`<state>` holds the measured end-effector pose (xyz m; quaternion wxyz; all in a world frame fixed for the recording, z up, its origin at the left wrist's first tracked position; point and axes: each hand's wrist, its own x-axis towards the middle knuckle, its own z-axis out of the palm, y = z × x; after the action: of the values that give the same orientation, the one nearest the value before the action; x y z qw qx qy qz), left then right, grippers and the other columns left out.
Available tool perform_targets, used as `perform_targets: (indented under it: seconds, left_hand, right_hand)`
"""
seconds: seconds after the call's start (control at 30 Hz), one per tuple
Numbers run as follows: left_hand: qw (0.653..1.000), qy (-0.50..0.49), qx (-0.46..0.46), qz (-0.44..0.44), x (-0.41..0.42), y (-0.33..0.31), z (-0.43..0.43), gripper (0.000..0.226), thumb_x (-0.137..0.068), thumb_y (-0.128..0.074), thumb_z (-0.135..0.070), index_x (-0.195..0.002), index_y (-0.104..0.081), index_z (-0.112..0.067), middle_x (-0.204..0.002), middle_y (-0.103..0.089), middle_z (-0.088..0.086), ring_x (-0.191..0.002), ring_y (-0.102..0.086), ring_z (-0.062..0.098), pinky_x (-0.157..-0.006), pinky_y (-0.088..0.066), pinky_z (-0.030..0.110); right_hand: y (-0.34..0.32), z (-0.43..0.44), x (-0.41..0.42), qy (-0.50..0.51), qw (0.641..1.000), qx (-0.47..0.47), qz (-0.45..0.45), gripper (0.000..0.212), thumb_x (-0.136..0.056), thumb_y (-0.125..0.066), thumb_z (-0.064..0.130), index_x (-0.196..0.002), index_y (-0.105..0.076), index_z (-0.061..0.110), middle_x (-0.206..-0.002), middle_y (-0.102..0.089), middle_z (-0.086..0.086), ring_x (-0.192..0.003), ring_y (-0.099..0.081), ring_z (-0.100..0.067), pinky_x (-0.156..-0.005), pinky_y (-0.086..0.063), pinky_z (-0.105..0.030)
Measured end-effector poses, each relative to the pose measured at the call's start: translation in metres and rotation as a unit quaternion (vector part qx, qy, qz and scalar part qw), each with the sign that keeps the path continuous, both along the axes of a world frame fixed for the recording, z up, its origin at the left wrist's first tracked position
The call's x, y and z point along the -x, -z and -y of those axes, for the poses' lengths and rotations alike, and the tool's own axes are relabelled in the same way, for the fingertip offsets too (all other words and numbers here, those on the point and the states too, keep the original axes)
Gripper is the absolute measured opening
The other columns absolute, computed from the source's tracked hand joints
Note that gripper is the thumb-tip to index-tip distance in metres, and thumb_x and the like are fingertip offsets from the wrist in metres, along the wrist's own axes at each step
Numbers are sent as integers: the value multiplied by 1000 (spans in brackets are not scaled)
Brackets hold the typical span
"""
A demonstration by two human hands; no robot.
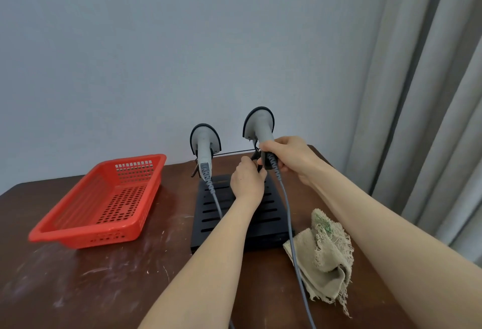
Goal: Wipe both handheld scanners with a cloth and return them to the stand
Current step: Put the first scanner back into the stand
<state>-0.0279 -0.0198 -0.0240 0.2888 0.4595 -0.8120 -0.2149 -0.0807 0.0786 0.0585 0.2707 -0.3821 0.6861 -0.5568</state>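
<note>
Scanner (259,126) in firm grip of right hand (289,158), left hand (247,182) in a pinch on the stand clip (255,157)

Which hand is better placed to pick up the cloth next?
Probably the left hand: it only pinches the stand at its clip, while the right hand grips the right scanner. The cloth lies between both forearms.

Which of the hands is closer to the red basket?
Left. The left hand is over the black stand, just right of the red basket; the right hand is farther right, gripping the raised scanner.
</note>
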Motion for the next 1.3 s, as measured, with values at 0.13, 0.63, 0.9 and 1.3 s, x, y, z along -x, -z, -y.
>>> perform_targets:
  seconds: [0.13, 0.63, 0.9, 1.3]
  left_hand:
    - [1000, 0, -13, -3, -2, -2, -2, 26, -91, -57, -24, -106, -50, -5, -106, -64, 12, -98, -61, 32, -71, -46, 38]
    - [1000, -2, -13, 17, -4, -5, -5, 23, -95, -51, -20, -109, -49, -2, -107, -62, 15, -98, -60, 33, -65, -41, 35]
    - [1000, -5, -6, 27, -4, -3, -2, 19, -94, -50, -17, -107, -48, -4, -107, -62, 15, -96, -60, 34, -63, -40, 36]
    - [999, 1, -21, 27, -6, -7, -2, 27, -93, -52, -22, -113, -48, -4, -113, -61, 13, -104, -58, 32, -67, -41, 36]
  right_hand:
    - [3, 7, -1, 28, 1000, 5, -13, 28, -82, -65, 27, -105, -54, 16, -78, -70, -3, -42, -52, -3, -45, -37, -20]
    - [10, 23, 8, 23, 982, -33, -183, 70, -82, -55, 35, -146, -29, 33, -131, -56, -7, -57, -52, -9, -60, -41, -26]
    - [21, 26, 11, 18, 984, -39, -171, 70, -80, -57, 37, -145, -32, 30, -140, -50, -3, -100, -55, -16, -86, -47, -33]
    - [25, 28, 11, 33, 983, -33, -176, 66, -84, -54, 35, -146, -31, 28, -150, -38, 1, -134, -38, -19, -98, -35, -33]
